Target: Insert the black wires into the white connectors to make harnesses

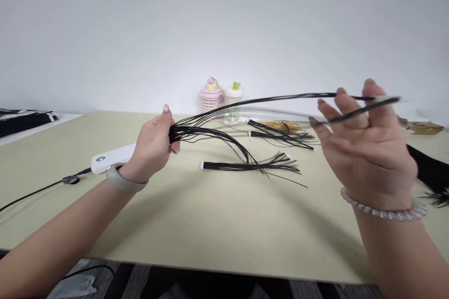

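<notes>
A left hand (152, 142) closes on a bundle of black wires (182, 131) above the left half of the counter (224, 233), while the right hand (373, 152), fingers spread, is raised well apart toward the right edge, strands of the bundle running across its fingers. Whether those fingers pinch the strands cannot be told. Arching between the hands, with another spray drooping toward mid-counter, the wires look light, springy and probably smooth enough to slip; lone strands would likely kink or snag first. The gathered neck in the left fist seems the surest hold, the loose lengths best taken a few together.

The fist hides the bundle's left end, the strands at right are blurred, and the drooping tips are hard to tell from the wire harness (228, 167) lying mid-counter. Beyond, more harnesses (280, 138) overlap an amber tangle (280, 126) toward the far edge, near a pink cup (210, 98) and a clear bottle (229, 97). The left hand partly covers a white device (112, 156), its cable (35, 194) cut off at left; by the right edge, a dark fringed bundle (430, 168) is likewise cut off.
</notes>
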Tool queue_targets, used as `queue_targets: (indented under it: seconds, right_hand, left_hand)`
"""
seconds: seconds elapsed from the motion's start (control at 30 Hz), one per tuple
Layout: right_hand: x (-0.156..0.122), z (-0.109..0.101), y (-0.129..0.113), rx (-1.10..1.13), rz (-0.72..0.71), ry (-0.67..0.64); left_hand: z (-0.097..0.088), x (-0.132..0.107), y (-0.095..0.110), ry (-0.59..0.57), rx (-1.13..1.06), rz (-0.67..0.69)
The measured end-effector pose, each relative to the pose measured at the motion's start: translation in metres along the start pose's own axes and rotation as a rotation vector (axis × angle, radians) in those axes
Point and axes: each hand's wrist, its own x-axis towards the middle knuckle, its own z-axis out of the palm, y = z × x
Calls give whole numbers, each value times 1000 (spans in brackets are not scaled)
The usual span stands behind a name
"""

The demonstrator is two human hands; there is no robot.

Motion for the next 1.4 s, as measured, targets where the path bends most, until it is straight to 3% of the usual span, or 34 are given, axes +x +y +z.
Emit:
queue_targets:
  seconds: [0.13, 0.3, 0.47, 0.7, 0.83, 0.93, 1.07, 1.13, 1.23, 1.4]
  right_hand:
    - [5, -6, -7, -51, -117, 91]
    - [14, -16, 6, -68, -142, 417]
    - [10, -7, 12, -8, -113, 478]
    - [9, -5, 13, 173, 208, 521]
    - [13, -8, 21, 96, 329, 523]
    - [5, 1, 30, -109, 334, 378]
    - [-20, 26, 43, -425, 361, 46]
    - [-34, 42, 48, -596, 430, -177]
    - [-48, 61, 53, -848, 403, -435]
    - [-60, 75, 56, -1027, 315, -591]
  left_hand:
    - [18, -21, 0, -260, 82, -12]
    - [29, -43, -32, -512, 87, -119]
    - [25, -46, -51, -572, 71, -158]
    - [27, -44, -51, -643, -71, -269]
    - [29, -47, -52, -632, -87, -341]
    - [30, -53, -53, -582, 32, -330]
    - [32, -64, -53, -600, 163, -279]
    - [34, -70, -53, -607, 173, -256]
    - [39, -76, -51, -611, 122, -216]
    - [46, -82, -51, -678, 101, -192]
